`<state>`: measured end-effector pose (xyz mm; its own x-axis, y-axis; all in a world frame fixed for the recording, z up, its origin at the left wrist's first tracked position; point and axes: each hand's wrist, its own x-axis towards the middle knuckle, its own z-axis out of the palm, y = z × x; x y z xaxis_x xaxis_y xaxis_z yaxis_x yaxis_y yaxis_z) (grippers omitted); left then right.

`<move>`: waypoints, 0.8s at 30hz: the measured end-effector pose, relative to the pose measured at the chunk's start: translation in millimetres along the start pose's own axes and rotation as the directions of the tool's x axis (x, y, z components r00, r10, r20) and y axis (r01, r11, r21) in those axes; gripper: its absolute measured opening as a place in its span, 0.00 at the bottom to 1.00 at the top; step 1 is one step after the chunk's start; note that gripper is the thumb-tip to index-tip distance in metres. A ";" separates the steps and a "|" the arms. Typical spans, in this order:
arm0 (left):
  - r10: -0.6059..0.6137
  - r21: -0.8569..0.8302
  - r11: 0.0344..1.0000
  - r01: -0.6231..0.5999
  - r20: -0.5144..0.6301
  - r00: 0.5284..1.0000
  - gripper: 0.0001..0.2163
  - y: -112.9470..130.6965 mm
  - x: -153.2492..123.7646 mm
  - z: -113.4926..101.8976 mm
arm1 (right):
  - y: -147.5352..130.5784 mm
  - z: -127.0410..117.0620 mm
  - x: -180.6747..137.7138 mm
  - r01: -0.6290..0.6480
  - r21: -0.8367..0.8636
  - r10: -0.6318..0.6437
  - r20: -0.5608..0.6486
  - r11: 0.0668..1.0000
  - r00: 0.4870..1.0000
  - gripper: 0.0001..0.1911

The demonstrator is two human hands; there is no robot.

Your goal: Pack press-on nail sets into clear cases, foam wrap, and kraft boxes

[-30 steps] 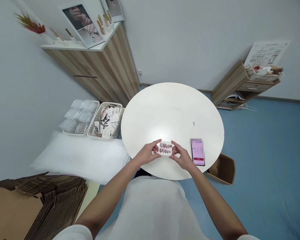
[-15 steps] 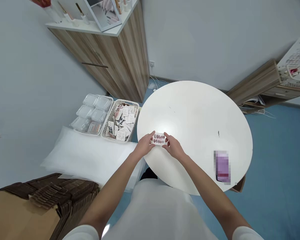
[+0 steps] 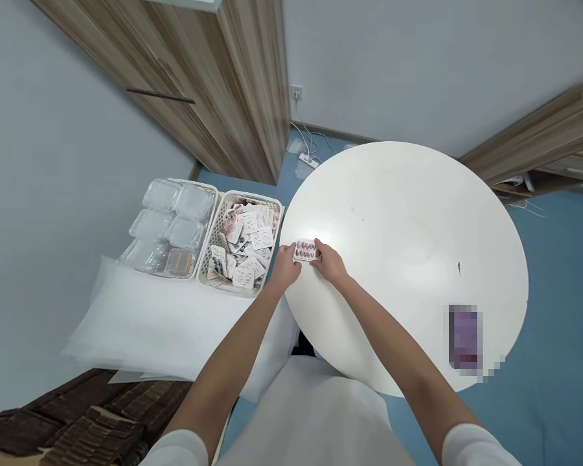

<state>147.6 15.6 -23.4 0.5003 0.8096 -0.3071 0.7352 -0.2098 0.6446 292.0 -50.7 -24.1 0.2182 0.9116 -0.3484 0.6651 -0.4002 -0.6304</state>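
A small white card of press-on nails [image 3: 306,250], with two rows of pink and dark red nails, is held between both hands over the left edge of the round white table [image 3: 408,213]. My left hand [image 3: 285,267] pinches its left end. My right hand [image 3: 328,263] pinches its right end. Just left of the hands stands a white basket of similar nail cards [image 3: 243,243].
A white basket of clear plastic boxes [image 3: 168,223] sits left of the card basket. White foam sheets [image 3: 165,320] lie below them, dark folded cardboard [image 3: 82,424] at bottom left. A phone [image 3: 465,340] lies near the table's right edge. A wooden cabinet [image 3: 214,77] stands behind.
Both hands have carried the nail card leftward across the table toward the baskets. The view has turned left and down, so the phone now sits far right.
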 end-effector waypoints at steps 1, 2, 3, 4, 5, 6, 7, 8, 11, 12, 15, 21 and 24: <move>-0.004 0.019 1.000 0.004 0.004 1.000 0.26 -1.0 0.9 1.1 | 0.3 1.4 2.2 -0.003 -0.015 0.003 0.009 1.000 1.000 0.33; -0.003 0.042 0.999 0.003 0.007 1.000 0.26 -1.5 1.3 2.1 | 0.3 2.7 3.9 -0.008 -0.028 0.008 0.015 1.000 1.000 0.33; 0.004 0.065 0.998 -0.004 0.008 1.000 0.26 -1.5 1.2 3.1 | 0.1 3.7 5.0 -0.014 -0.039 0.015 0.018 0.999 1.000 0.32; 0.013 0.091 0.996 -0.014 0.005 1.000 0.26 -1.0 0.7 4.0 | -0.3 4.5 5.8 -0.020 -0.050 0.021 0.020 0.999 1.000 0.32; 0.026 0.119 0.993 -0.026 0.002 1.000 0.27 -0.2 0.0 5.0 | -0.9 5.0 6.3 -0.027 -0.062 0.029 0.021 0.998 0.999 0.31; 0.039 0.149 0.988 -0.038 -0.001 0.999 0.27 0.9 -0.8 6.0 | -1.6 5.2 6.7 -0.035 -0.074 0.036 0.023 0.997 0.999 0.30; 0.051 0.178 0.983 -0.050 -0.003 0.999 0.27 2.2 -1.8 7.0 | -2.4 5.2 7.0 -0.043 -0.086 0.045 0.026 0.995 0.999 0.30; 0.059 0.207 0.977 -0.057 -0.003 0.998 0.27 3.6 -2.7 7.9 | -3.2 5.0 7.2 -0.051 -0.095 0.054 0.027 0.994 0.998 0.30; 0.053 0.258 0.965 -0.052 0.003 0.999 0.28 7.6 -4.9 8.4 | -4.8 4.0 5.7 -0.070 -0.103 0.073 0.029 0.992 0.997 0.31; 0.045 0.258 0.965 -0.045 0.004 0.999 0.28 8.3 -5.3 7.5 | -4.7 3.8 4.3 -0.074 -0.090 0.076 0.025 0.993 0.997 0.33; 0.050 0.177 0.983 -0.048 -0.006 0.999 0.28 7.3 -5.0 1.9 | -2.5 4.2 -2.4 -0.068 0.038 0.069 -0.036 0.997 0.997 0.34; 0.033 -0.113 0.993 -0.038 -0.046 0.998 0.26 -5.6 -0.8 -5.8 | 2.7 9.1 -8.5 -0.025 0.213 0.060 -0.160 0.977 0.985 0.37; 0.023 -0.122 0.992 -0.033 -0.088 0.996 0.23 -8.7 1.1 -4.2 | 4.1 10.5 -4.0 -0.001 0.125 0.023 -0.179 0.992 0.984 0.38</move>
<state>139.8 20.6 -26.5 0.4745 0.8498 -0.2294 0.6565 -0.1681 0.7353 286.3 -57.0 -32.5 0.3581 0.9042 -0.2330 0.5707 -0.4094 -0.7118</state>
